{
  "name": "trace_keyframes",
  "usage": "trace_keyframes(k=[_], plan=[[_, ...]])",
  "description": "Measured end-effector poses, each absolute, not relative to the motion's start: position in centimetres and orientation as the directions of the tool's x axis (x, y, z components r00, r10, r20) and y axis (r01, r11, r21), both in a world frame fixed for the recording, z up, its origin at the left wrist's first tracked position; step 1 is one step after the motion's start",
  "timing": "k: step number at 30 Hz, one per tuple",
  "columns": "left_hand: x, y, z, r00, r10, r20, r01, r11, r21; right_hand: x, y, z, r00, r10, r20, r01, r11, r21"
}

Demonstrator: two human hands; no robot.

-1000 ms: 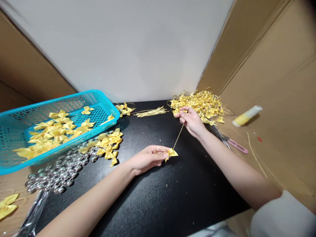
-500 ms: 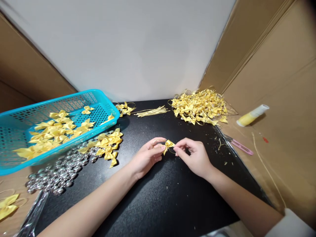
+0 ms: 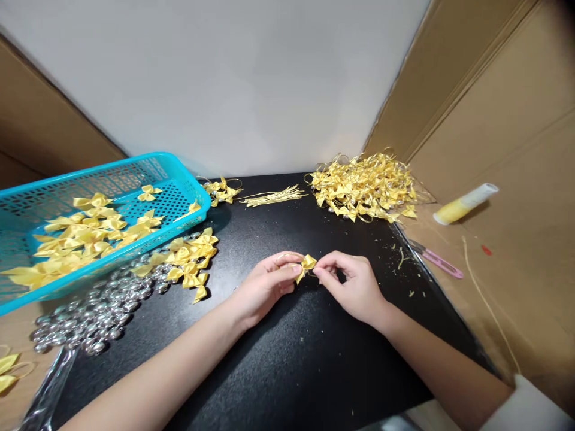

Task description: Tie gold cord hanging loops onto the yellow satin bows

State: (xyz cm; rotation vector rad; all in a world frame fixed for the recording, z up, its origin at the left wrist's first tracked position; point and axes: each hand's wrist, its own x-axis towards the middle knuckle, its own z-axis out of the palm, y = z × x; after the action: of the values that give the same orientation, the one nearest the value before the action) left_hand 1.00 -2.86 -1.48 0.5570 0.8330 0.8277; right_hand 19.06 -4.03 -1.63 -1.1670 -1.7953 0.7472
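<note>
My left hand pinches a small yellow satin bow over the black mat. My right hand meets it from the right, its fingertips closed on the bow's middle and a thin gold string that is mostly hidden. Both hands hover just above the mat's centre. A big heap of finished bows with gold loops lies at the back right. Loose yellow bows lie left of my left hand.
A turquoise basket holding several yellow bows stands tilted at the left. Silver bells are piled below it. Cut gold strings lie at the back. Pink snips and a glue tube rest on cardboard at the right.
My right hand, which a second ago was up by the back heap with a gold string stretched to the bow, has come down to the bow. The view shifted slightly.
</note>
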Motion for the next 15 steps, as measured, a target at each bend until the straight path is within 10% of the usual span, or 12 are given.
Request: trace_keyframes(k=[15], plan=[[1.14,-2.89,-1.48,0.429,0.785,-0.446,-0.409,0.609,0.679,18.98,-3.95,-2.17,-0.217,0.928,0.303,0.366,0.365,-0.856]])
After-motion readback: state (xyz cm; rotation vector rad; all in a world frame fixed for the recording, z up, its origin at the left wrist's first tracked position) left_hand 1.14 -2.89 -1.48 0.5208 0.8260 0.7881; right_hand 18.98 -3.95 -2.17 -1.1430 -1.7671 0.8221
